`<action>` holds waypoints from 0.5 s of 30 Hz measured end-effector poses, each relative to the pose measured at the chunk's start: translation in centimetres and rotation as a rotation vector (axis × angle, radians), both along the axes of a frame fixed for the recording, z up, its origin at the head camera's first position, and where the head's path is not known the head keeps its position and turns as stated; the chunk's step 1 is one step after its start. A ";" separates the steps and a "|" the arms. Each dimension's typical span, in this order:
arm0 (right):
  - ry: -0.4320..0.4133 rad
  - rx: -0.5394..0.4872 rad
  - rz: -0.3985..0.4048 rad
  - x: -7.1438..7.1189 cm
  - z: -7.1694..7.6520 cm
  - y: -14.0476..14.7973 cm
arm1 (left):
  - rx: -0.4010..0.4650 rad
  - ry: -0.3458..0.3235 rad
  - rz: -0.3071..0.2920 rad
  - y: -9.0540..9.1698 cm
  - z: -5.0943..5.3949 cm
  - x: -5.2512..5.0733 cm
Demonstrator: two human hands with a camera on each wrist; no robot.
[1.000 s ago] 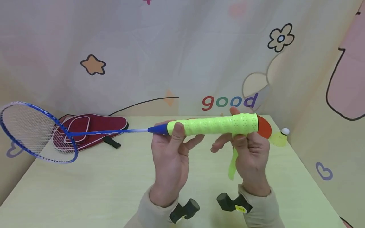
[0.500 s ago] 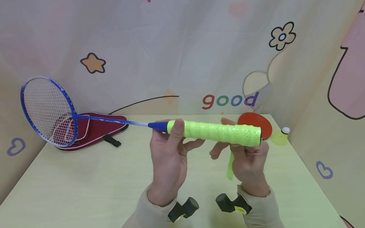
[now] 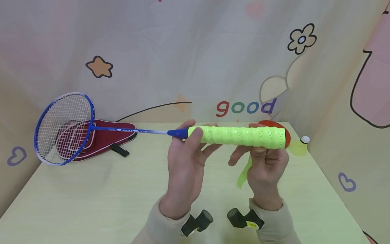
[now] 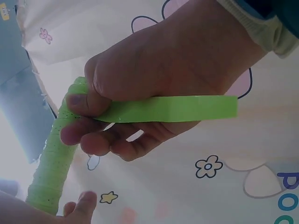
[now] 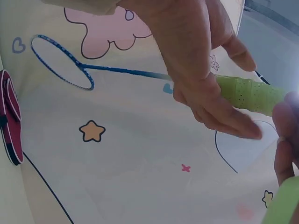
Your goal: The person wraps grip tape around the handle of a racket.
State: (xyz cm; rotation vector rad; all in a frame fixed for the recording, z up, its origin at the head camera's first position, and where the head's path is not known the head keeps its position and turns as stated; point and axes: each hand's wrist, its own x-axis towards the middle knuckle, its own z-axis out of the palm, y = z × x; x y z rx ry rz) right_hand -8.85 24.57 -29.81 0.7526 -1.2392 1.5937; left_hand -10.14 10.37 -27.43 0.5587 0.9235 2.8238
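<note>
A blue-framed badminton racket [image 3: 179, 133] is held level in the air, its strung head to the left. Bright yellow-green overgrip tape [image 3: 237, 136] covers its handle in overlapping turns. My left hand [image 3: 186, 169] grips the handle near the blue cone, thumb lying over the top turn. Near the butt, my right hand [image 3: 264, 173] pinches the tape against the handle. A loose tail of the tape [image 4: 177, 109] hangs below the right hand and shows plainly in the left wrist view. The right fingers behind the handle are partly hidden in the head view.
Behind the racket head, a burgundy racket cover [image 3: 115, 135] with a black strap [image 3: 120, 150] lies on the pale table [image 3: 100, 203]. At the back right are a red rounded item [image 3: 287, 138], mostly hidden by the handle, and a yellow shuttlecock [image 3: 300, 146]. A printed cloth [image 3: 182, 61] hangs behind.
The racket head has swung up from the lower left and shifted right, and the racket has turned about its length. Both hands still hold it. The loose tail has swung leftward.
</note>
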 end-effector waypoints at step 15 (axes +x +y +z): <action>-0.020 0.060 0.045 -0.2 0.5 1.3 | 0.024 0.065 0.085 0.1 -0.3 0.1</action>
